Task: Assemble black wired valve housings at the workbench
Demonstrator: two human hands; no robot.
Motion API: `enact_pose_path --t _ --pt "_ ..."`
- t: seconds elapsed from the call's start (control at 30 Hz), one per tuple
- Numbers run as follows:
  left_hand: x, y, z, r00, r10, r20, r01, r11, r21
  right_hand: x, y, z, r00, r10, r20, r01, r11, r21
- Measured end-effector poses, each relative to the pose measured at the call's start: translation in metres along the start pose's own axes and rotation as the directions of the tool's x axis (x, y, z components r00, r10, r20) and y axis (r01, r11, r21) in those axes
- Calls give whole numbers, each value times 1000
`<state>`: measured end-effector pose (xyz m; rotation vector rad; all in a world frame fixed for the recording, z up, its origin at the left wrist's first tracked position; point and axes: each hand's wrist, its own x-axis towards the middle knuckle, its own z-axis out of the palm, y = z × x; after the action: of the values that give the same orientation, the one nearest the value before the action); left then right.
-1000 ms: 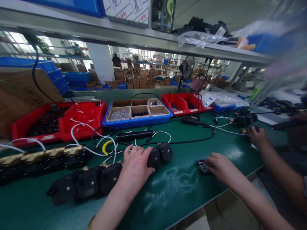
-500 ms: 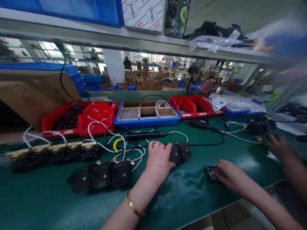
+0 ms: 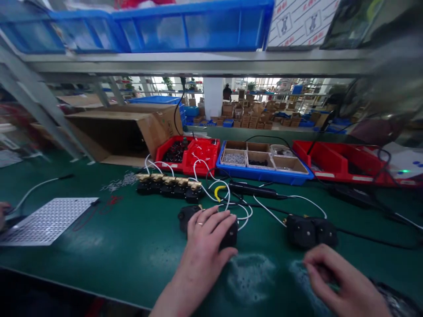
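Observation:
My left hand [image 3: 205,242] lies over a row of black boxy housings [image 3: 187,215] with brass fittings, its fingers across the top and its thumb at the near side. The palm hides much of the row. My right hand [image 3: 340,277] is closed in a pinch above the bench, just in front of a pair of black housings [image 3: 309,232]. Anything between its fingertips is too small to make out. Beside my right wrist, a small dark tray of metal parts [image 3: 395,299] is partly hidden.
Behind stand a blue tray with compartments [image 3: 264,175], red bins [image 3: 202,154] and a cardboard box [image 3: 158,127]. A brass-topped row of housings [image 3: 168,189], a black pen-shaped tool [image 3: 253,190] and white cables lie nearby. Another person's hand [image 3: 3,213] is beside a perforated plate [image 3: 54,220].
The view has swung left. My left hand has gone from the pair of housings to the row on its left. My right hand has left the small tray and come nearer the pair.

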<state>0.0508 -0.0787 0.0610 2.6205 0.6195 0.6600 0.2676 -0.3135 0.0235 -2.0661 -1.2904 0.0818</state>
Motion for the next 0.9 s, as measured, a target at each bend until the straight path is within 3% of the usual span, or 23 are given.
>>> enact_pose_path --t 0.03,0.1,0.2,0.33,0.53,0.63,0.73,0.9 --pt "-3 -9 -7 999 -21 -24 22 1000 16 15 -25 16 996 -81 42 79 996 46" --pt "-6 -22 -15 998 -41 -49 43 998 41 44 -66 45 980 -201 3 199 973 119" --pt "-4 -34 -15 999 -30 -44 32 999 43 76 -100 79 933 -351 -72 358 926 119" --pt "3 -41 -5 1000 15 -26 -15 1000 -16 93 -107 104 855 -512 -80 510 859 -46" --pt "7 -45 -1 999 40 3 -40 992 -119 92 -101 109 769 -638 -40 618 759 -205" --pt "7 -46 -1 999 43 -2 -43 989 -138 91 -101 111 748 -663 -33 640 734 -225" --pt "6 -46 0 999 49 -14 -51 988 -143 91 -103 113 786 -617 -46 600 778 -186" --pt "5 -46 1 998 52 -19 -54 988 -148 91 -109 113 936 -340 -93 339 940 -29"
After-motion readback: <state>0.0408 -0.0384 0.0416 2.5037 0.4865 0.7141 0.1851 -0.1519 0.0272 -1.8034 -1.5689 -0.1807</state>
